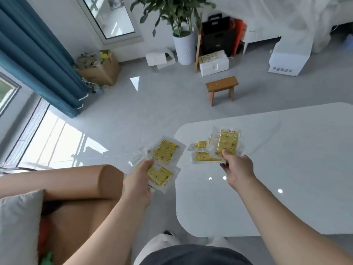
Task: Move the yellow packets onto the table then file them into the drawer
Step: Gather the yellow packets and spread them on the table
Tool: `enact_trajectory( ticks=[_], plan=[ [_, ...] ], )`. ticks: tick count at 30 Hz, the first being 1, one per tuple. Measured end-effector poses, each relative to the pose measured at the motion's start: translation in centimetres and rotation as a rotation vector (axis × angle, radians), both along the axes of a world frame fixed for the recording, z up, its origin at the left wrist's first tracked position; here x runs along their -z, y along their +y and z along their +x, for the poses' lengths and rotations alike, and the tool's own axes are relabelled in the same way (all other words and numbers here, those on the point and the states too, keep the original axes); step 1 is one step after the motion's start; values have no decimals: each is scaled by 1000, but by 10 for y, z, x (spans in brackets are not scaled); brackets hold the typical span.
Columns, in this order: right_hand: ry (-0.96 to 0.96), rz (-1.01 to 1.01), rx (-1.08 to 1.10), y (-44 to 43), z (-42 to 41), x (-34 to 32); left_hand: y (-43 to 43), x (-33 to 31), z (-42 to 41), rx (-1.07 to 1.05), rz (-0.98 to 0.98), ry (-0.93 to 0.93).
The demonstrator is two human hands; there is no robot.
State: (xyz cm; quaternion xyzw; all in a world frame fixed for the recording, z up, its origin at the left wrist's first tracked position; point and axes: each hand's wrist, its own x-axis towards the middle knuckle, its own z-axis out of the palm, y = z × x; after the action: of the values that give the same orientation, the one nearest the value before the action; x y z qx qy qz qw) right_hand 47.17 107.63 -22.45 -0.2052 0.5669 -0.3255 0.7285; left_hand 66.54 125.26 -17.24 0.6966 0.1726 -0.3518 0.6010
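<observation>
L hand (140,180) grips a fanned bunch of clear-wrapped yellow patterned packets (164,152), long axes tilted up-right, just off the glossy white worktop (286,169)'s left edge. R hand (236,169) pinches one upright packet (228,142) over the worktop's left end. Two more packets (202,153) are just left of it; can't tell if held.

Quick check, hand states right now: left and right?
Left hand: holds a bundle of yellow packets.
Right hand: pinches another yellow packet over the white table.
</observation>
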Motion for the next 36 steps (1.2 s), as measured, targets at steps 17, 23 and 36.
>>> enact_trajectory(
  ticks=[17,23,36],
  plan=[
    [411,131,172,-114,110,142,-226,212,184,499,508,171],
    [438,186,82,-125,154,226,-292,309,223,603,583,216],
    [498,155,-270,-140,194,307,-289,417,221,788,801,218]
  ],
)
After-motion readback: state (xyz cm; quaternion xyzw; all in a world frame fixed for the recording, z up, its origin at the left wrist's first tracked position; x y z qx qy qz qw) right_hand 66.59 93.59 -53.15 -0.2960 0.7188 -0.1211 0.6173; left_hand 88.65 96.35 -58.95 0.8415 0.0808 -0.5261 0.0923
